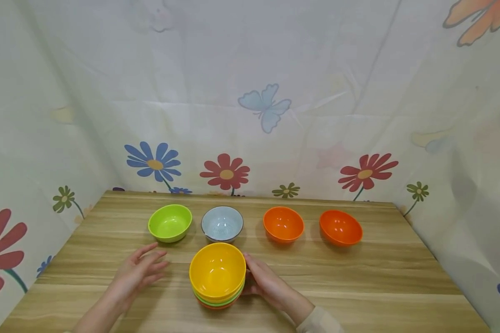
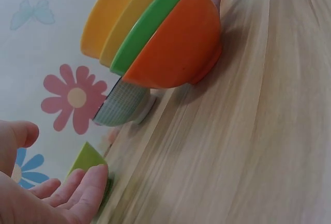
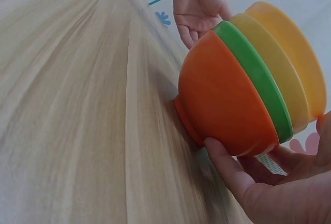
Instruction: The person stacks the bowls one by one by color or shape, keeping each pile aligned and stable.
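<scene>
A stack of several nested bowls (image 1: 218, 273) stands at the near middle of the table. In the right wrist view it shows an orange bowl (image 3: 220, 97) at the bottom, a green bowl (image 3: 258, 74) above it and yellow bowls (image 3: 295, 53) on top. My right hand (image 1: 271, 284) holds the stack from its right side, thumb low against the orange bowl and fingers round the far side. My left hand (image 1: 135, 277) hovers apart from the stack on its left, palm towards it, fingers loosely spread and holding nothing. Its fingertips are nearest the lime green bowl (image 1: 170, 224).
Behind the stack, a grey-blue bowl (image 1: 222, 224) with a dark rim stands beside the lime green one. Farther right in the same row are two orange bowls, one (image 1: 283, 225) near the middle and another (image 1: 340, 228). A flower-printed cloth (image 1: 316, 152) hangs behind the wooden table (image 1: 383, 277).
</scene>
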The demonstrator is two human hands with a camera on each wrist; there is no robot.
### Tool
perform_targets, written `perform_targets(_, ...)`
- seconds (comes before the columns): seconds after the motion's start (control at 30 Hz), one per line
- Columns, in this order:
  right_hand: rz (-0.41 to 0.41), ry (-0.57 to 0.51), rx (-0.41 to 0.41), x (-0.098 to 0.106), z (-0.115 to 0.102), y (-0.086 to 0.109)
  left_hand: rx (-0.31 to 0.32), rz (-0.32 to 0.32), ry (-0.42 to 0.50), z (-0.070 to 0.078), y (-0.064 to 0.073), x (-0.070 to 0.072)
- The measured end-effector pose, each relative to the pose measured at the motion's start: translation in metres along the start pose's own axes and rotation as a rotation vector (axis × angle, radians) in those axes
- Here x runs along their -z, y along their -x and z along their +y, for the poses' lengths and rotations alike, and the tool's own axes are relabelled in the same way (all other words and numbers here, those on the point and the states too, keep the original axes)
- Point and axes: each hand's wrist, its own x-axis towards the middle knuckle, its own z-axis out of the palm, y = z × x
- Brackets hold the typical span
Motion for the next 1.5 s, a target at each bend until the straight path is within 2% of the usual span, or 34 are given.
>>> perform_targets(0.37, 0.008, -0.002, 0.0, -0.002, 0.0, -0.001, 0.006, 0.023, -0.014, 0.005, -0.007, 0.022)
perform_targets(0.7, 0.006, -0.008, -0.001, -0.002, 0.001, -0.002, -0.048, 0.05, -0.071, 0.016, -0.018, 0.033)
perform_targets(0.97, 0.011, 0.001, -0.004, -0.002, 0.0, -0.001, -0.086, 0.09, -0.249, 0.026, -0.03, 0.037)
perform_targets(1.17, 0.001, -0.006, -0.003, -0.002, -0.001, 0.0, -0.104, 0.089, -0.325, 0.031, -0.04, 0.039)
perform_targets(1.5, -0.035, -0.03, 0.01, -0.001, -0.001, 0.002, -0.102, 0.081, -0.502, 0.041, -0.055, 0.039)
